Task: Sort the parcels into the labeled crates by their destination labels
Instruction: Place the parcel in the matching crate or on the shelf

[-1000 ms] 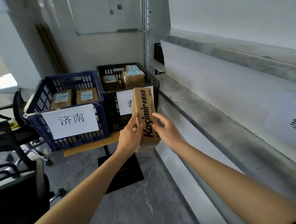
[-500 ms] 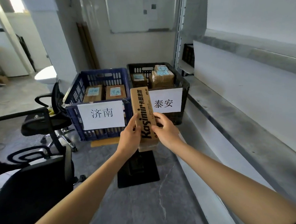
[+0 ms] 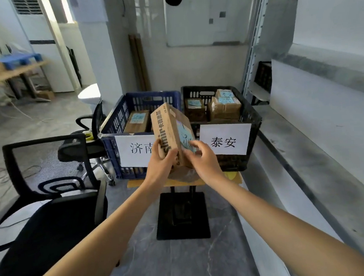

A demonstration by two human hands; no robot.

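The left hand (image 3: 160, 167) curls round the lower end of the parcel (image 3: 167, 130) on its printed narrow side, and the right hand (image 3: 202, 162) grips the same end from the other side, fingertips pressed on the face that carries a pale blue label (image 3: 184, 137). That label is too blurred to read. The parcel is held tilted in the air between the hands, its far end leaning away over the gap where the two crates meet. It is a flat cardboard box: probably light and stiff, with dry sides that should not slip, though the corners could crush under a hard squeeze. Holding the two long narrow sides looks safest, leaving the label uncovered. Just beyond and left of the hands stands the blue crate (image 3: 111, 155) signed 济南, just beyond and right the black crate (image 3: 254, 120) signed 泰安; both hold parcels already, the black one stacked nearly to its rim, so the blue one offers more room. The crates rest on a small surface (image 3: 233, 176). An office chair (image 3: 51, 190) crowds the left side and a grey ledge (image 3: 307, 150) the right.
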